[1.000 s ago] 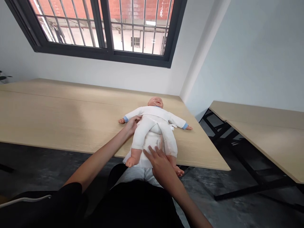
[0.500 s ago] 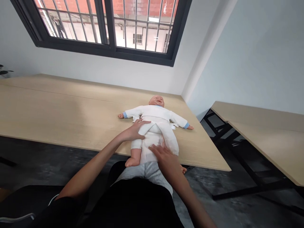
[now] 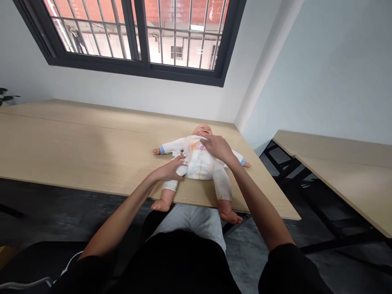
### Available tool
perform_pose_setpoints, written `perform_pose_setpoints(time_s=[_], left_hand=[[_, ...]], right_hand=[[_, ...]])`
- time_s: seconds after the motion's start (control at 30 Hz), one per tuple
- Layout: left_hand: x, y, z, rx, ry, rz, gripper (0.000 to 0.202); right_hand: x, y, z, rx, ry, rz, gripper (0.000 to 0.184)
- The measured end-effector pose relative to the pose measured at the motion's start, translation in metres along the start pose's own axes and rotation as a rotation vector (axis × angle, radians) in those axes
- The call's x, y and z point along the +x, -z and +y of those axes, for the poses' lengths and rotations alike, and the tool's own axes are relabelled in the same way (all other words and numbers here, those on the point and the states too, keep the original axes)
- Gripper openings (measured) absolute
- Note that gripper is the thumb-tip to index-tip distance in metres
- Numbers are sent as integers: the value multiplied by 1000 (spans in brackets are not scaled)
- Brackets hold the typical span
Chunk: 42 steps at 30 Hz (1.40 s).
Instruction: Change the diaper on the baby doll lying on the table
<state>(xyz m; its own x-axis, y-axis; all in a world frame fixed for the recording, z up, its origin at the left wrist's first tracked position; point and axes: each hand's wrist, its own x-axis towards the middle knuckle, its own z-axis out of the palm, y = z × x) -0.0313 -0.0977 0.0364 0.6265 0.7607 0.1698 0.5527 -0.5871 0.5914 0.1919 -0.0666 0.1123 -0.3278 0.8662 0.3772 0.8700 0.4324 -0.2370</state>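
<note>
A baby doll (image 3: 224, 183) in white clothes with blue cuffs lies on its back on the wooden table, feet over the near edge. Between its spread legs a white diaper (image 3: 199, 167) is folded up over the belly, its pink and yellow print showing near the top. My right hand (image 3: 219, 148) is closed on the diaper's upper edge, just below the doll's chin. At the doll's thigh on the left side, my left hand (image 3: 171, 168) curls round the leg, thumb low and fingers above. Beside those fingers a white frilly diaper tab (image 3: 177, 154) sticks out.
The wooden table (image 3: 76, 143) stretches far to the left under a barred window (image 3: 143, 65). Another table (image 3: 337, 163) with black metal legs stands at the right, across a gap. Behind my left arm is a black chair (image 3: 33, 261).
My right hand has moved up from between the doll's legs to its chest, bringing the diaper's front over the belly. The legs lie farther apart. My left hand has shifted slightly left.
</note>
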Motion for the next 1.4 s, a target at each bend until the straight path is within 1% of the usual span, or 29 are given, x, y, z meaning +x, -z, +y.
perform_pose_setpoints(time_s=[0.07,0.13,0.2,0.23,0.27,0.3,0.37,0.4,0.43,0.47,0.53,0.57,0.6,0.67,0.7,0.77,0.83,0.93,1.0,1.07,1.13,1.2,1.3,1.33,1.4], left_hand=[[-3,3,2,-11,11,-18,29],[-7,3,2,-30,17,-13,34],[-10,-2,2,-44,14,3,39],[-11,-5,3,-44,20,23,41],[-11,-9,5,-33,43,69,42],[-11,-12,8,-2,80,145,44],[-10,-18,19,117,143,337,52],[-9,-20,26,198,133,400,56],[-7,-21,33,283,82,412,58],[-5,-22,40,361,-1,366,58],[4,-23,50,471,-186,177,49],[10,-23,53,504,-254,84,45],[17,-24,54,529,-299,12,43],[32,-25,51,559,-341,-67,43],[40,-24,49,566,-351,-84,44],[55,-23,42,557,-367,-89,45],[68,-19,36,519,-375,-90,46],[86,-14,29,449,-344,-138,47],[97,-11,26,416,-306,-176,47],[106,-9,25,397,-263,-185,47],[112,-9,25,380,-222,-178,47],[116,-9,26,361,-193,-172,46],[116,-11,25,343,-167,-170,46],[116,-12,25,339,-161,-168,46],[115,-12,25,328,-152,-161,47]], right_hand=[[14,-13,13,64,-29,-79,27],[19,-25,25,136,-101,-169,27],[18,-32,34,219,-147,-210,31],[17,-35,38,261,-143,-211,32],[16,-37,41,293,-129,-207,32],[15,-39,44,311,-114,-200,32],[16,-42,48,315,-93,-184,32],[16,-45,50,311,-87,-168,33],[18,-49,51,307,-88,-138,33],[19,-53,51,311,-93,-96,33],[20,-62,52,342,-102,14,29],[20,-65,52,360,-107,77,26],[20,-68,53,373,-112,142,24],[17,-70,58,371,-140,256,23],[13,-69,62,357,-168,294,22],[3,-63,75,304,-244,299,23],[-12,-54,91,238,-319,248,25],[-42,-43,112,165,-404,196,27],[-61,-41,121,140,-443,180,26],[-76,-41,126,137,-470,125,23],[-84,-43,128,163,-475,53,19],[-87,-46,128,216,-460,36,21],[-85,-52,127,273,-435,131,35],[-83,-54,125,283,-422,150,36],[-81,-57,121,287,-371,157,29]])
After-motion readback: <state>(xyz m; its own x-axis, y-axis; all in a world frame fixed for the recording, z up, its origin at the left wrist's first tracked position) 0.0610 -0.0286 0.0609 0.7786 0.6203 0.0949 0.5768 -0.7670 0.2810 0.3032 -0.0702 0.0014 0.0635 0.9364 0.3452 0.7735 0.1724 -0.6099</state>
